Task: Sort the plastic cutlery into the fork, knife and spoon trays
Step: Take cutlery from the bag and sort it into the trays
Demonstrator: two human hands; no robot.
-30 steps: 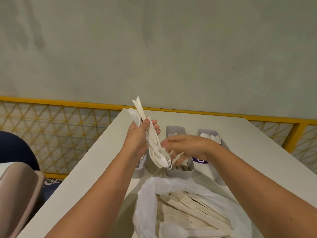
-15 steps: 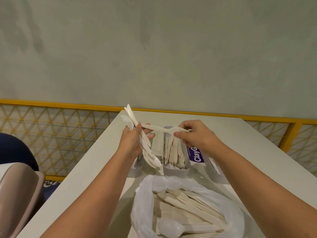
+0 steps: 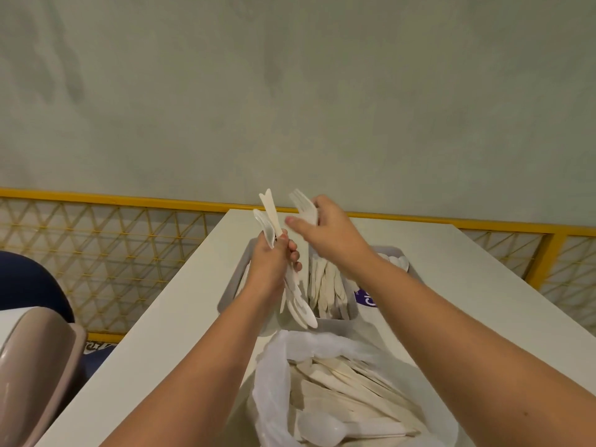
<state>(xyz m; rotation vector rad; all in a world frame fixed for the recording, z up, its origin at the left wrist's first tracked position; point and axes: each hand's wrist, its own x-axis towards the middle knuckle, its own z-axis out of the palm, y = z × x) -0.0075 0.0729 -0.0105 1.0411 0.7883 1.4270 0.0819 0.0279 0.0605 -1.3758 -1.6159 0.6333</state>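
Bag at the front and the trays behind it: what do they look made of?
Bag: thin plastic film, translucent white with a slight sheen, judging by its soft crumpled folds and semi-see-through wall.
Trays: grey and matte, with stiff, smooth, straight walls and rounded corners. They are probably moulded plastic, though the look alone cannot rule out coated metal.

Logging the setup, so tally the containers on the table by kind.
Grey trays: 3
Plastic bag: 1
Total: 4
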